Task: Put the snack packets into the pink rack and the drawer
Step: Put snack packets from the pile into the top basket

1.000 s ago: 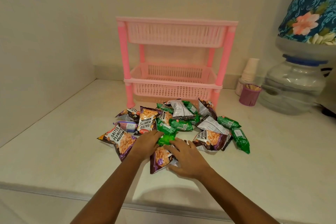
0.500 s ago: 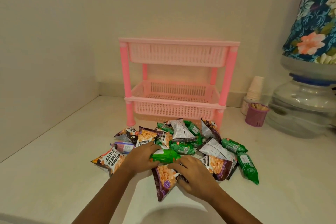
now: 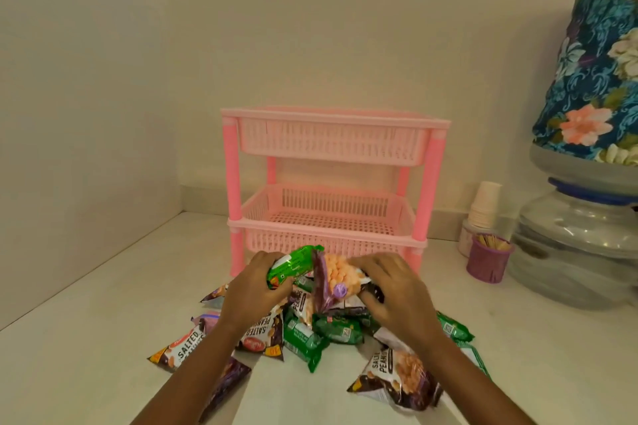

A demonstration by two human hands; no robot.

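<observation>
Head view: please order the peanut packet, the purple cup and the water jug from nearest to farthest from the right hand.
1. Peanut packet: held in the right hand.
2. Purple cup: to the hand's right, a little farther back.
3. Water jug: far right, beyond the cup.

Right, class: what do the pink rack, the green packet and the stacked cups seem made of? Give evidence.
The pink rack: moulded plastic, slightly glossy; uniform colour, slotted walls. The green packet in the left hand: thin glossy film, likely plastic; creases and highlights. The stacked cups: probably paper, matt off-white; thin nested rims.
</observation>
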